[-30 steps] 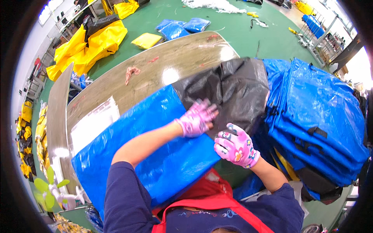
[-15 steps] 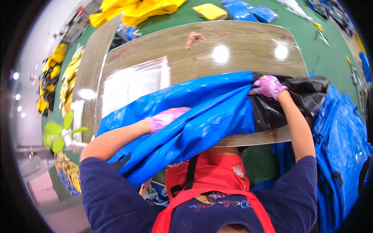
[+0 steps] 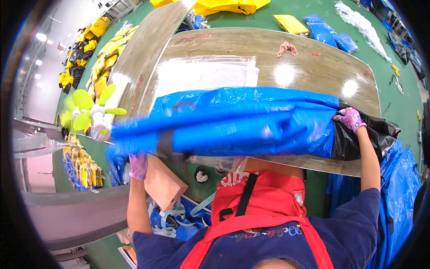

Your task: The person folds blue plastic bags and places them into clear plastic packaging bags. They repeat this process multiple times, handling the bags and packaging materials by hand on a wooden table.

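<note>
A long blue bag (image 3: 268,121) of shiny tarpaulin-like sheet, with a black end (image 3: 374,132), lies folded across the wood-patterned table (image 3: 333,58). My right hand (image 3: 350,119), in a pink patterned glove, is closed on the bag where the blue meets the black. At the other end my left hand (image 3: 138,167), gloved alike, holds the bag's left end up past the front edge of the table. The sheet covers its fingertips, and that end is blurred by motion. A dark strap (image 3: 165,142) crosses the blue near there.
Clear plastic sheets (image 3: 201,74) lie on the table behind the bag, near a crumpled pinkish scrap (image 3: 287,49). A green-bladed fan (image 3: 96,110) stands close at left, above a cardboard box (image 3: 165,181). More blue sheets (image 3: 403,179) hang at right.
My left hand has gone from lying on top of the bag to its left end, drawing that end out leftward and flatter. My right hand keeps its hold at the blue-black join.
</note>
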### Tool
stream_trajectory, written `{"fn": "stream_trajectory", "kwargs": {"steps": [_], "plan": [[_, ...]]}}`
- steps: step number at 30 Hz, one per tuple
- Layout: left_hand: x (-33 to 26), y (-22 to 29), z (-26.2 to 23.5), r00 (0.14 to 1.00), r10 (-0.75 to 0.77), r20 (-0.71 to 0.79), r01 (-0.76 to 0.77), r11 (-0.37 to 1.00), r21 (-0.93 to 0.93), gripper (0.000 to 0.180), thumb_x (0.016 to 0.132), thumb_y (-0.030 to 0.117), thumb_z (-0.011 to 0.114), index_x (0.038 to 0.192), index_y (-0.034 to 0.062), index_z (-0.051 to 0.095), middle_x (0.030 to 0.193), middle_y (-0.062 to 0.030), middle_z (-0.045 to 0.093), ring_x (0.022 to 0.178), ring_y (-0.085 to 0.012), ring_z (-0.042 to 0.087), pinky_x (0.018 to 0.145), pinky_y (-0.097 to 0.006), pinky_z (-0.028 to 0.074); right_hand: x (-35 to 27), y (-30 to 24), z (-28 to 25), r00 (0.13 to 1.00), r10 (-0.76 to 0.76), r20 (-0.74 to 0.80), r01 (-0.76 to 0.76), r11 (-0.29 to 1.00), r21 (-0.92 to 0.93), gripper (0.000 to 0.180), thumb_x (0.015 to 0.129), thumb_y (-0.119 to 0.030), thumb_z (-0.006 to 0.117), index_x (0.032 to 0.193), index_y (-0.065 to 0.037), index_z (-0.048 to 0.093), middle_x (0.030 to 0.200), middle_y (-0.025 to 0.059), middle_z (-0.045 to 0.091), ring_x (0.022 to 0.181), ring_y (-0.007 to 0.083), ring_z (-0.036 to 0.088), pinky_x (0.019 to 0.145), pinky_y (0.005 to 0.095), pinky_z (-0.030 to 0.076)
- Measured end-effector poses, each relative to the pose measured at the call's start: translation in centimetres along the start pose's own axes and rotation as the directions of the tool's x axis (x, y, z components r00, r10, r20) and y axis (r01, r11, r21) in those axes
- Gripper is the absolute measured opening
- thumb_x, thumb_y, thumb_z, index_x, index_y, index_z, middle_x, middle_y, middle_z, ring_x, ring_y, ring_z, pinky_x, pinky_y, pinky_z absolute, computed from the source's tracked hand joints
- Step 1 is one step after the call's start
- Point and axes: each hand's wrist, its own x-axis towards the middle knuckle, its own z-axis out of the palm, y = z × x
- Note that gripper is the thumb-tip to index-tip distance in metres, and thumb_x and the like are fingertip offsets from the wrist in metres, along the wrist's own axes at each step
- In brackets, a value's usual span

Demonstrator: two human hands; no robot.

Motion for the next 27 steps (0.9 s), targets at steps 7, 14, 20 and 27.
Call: {"fn": "stream_trajectory", "kwargs": {"steps": [7, 14, 20, 27], "plan": [[6.4, 2.7, 6.2, 0.959, -0.215, -0.182, 0.257, 0.933, 0.251, 0.064, 0.085, 0.057, 0.06, 0.093, -0.0059, 0.067, 0.086, -0.0221, 0.067, 0.079, -0.0354, 0.063, 0.074, -0.045, 0.046, -2.1, -1.4, 0.9, 0.996, 0.069, 0.061, -0.052, 0.967, -0.249, 0.06, 0.081, -0.068, 0.051, 0.073, -0.012, 0.068, 0.08, 0.0181, 0.066, 0.086, 0.0361, 0.064, 0.076, 0.046, 0.05], [8.5, 2.2, 9.3, 0.949, -0.246, -0.199, 0.314, 0.796, 0.517, 0.066, 0.093, 0.056, 0.045, 0.079, -0.0038, 0.069, 0.076, -0.0266, 0.065, 0.074, -0.0416, 0.063, 0.067, -0.048, 0.045, -2.3, -3.4, -1.5, 0.967, 0.178, 0.181, -0.154, 0.978, -0.141, 0.06, 0.083, -0.064, 0.056, 0.076, -0.006, 0.069, 0.084, 0.0198, 0.067, 0.089, 0.0362, 0.064, 0.081, 0.0447, 0.048], [8.6, 7.4, 9.1, 0.961, 0.242, -0.133, -0.031, 0.573, 0.819, 0.068, 0.089, 0.031, 0.051, 0.146, 0.003, 0.029, 0.132, -0.0223, 0.053, 0.123, -0.0366, 0.05, 0.106, -0.047, 0.035, -3.3, -2.4, -2.7, 0.982, -0.071, 0.174, 0.06, 0.996, 0.066, 0.036, 0.092, -0.038, 0.059, 0.109, -0.006, 0.061, 0.098, 0.0188, 0.067, 0.095, 0.0359, 0.063, 0.08, 0.0425, 0.049], [9.1, 24.7, 18.9, 0.605, 0.577, 0.549, -0.782, 0.561, 0.273, 0.057, 0.079, 0.049, 0.067, 0.118, 0.0082, 0.06, 0.118, -0.0193, 0.06, 0.122, -0.0351, 0.048, 0.108, -0.047, 0.031, -4.0, -1.7, -1.5, 0.983, -0.176, 0.056, 0.177, 0.984, -0.008, 0.036, 0.093, -0.037, 0.055, 0.11, -0.006, 0.061, 0.107, 0.0179, 0.063, 0.103, 0.0357, 0.059, 0.089, 0.0416, 0.047]]}}
